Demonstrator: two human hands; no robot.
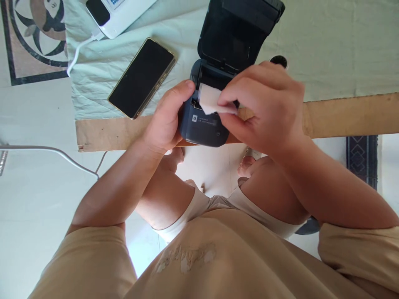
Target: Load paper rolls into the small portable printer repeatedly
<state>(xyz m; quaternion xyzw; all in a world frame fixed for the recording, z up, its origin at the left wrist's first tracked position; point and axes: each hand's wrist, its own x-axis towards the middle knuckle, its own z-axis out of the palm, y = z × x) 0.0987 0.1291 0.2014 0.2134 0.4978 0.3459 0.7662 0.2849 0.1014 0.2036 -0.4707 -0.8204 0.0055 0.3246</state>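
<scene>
My left hand (pixel 165 124) grips the left side of a small dark printer (pixel 202 124), thumb laid up along its top edge and the rest of the fingers wrapped out of sight beneath it. The printer sits at the near edge of the desk (pixel 343 116), partly overhanging it, with its lid (pixel 237 29) swung open and standing up behind the paper bay. My right hand (pixel 264 112) comes in from the right over the printer, thumb and forefinger pinched narrowly on a white strip of paper (pixel 209 99) that sticks up out of the open bay; the other fingers curl loosely below. A pale cloth (pixel 327 50) covers the desk beyond a bare wooden strip along the near edge. On the cloth, left of the printer, a black phone (pixel 141 77) lies face up at an angle, and towards the far left corner sits a white device (pixel 120 14) with a white cable (pixel 79 47) trailing off the left edge.
</scene>
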